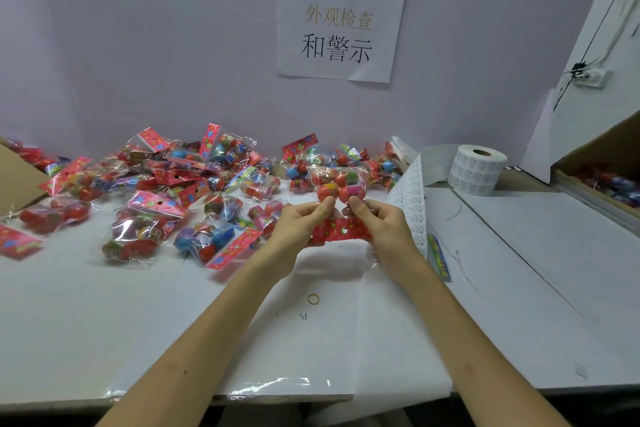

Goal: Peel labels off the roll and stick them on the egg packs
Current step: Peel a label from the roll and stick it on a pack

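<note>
One egg pack [337, 185] was held above the table [104, 322]. Left hand [299, 225] and right hand [384, 224] pinched its red header card [341, 231], clear bag of eggs pointing away. One label roll [477, 168] sat far right, its strip [412, 198] partly hidden by the right wrist. Loose packs [166, 191] were heaped left, too many to count. One rubber band [313, 299].

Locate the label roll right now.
Head view, far right of the table by the back wall, left of the cardboard box. The label roll stands on end, its unwound strip trailing toward the right hand gripping the egg pack.
</note>
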Motion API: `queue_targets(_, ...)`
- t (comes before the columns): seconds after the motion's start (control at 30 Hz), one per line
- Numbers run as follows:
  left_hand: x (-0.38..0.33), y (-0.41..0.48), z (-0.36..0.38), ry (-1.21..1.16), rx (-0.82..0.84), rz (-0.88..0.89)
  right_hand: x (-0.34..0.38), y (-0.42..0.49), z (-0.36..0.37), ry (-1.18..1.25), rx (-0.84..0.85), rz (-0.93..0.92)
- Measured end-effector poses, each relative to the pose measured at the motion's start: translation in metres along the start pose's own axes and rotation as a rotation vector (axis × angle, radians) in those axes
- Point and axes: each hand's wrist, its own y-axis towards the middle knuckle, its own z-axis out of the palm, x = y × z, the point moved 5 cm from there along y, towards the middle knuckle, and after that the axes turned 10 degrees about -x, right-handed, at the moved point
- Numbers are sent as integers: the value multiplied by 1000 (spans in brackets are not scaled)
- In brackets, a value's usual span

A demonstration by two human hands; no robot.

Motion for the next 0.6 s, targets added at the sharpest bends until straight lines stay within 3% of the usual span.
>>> queue_targets(0.37,-5,-1,-2,103,-55,73,2,2,-1,-28,29,-68)
queue_targets(0.5,-10,0,-7,139,-183,284,1,7,-11,-204,-160,-129)
queue_targets(0.6,-17,-2,-13,387,-358,526,1,7,-18,46,-168,81)
